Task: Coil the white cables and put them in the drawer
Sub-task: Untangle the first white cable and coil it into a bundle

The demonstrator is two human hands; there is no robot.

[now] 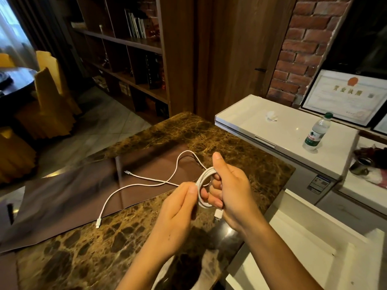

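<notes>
My right hand [231, 187] grips a small coil of white cable [204, 186] over the marble counter [240, 147], thumb up, with a USB plug [218, 214] hanging below the fist. My left hand [178, 210] pinches the same cable just left of the coil. Loose white cable [146, 184] trails left across the counter in crossing strands, one ending in a connector [98, 223] near the front and another in a connector [126, 172] farther back. I cannot tell whether these are one cable or two. A white open drawer [314, 243] lies at the lower right.
A white chest-like unit [272, 122] stands beyond the counter on the right, carrying a water bottle [316, 132] and a crumpled tissue [271, 117]. A framed certificate [345, 95] leans on the brick wall. Bookshelves and yellow chairs [50, 97] fill the left background.
</notes>
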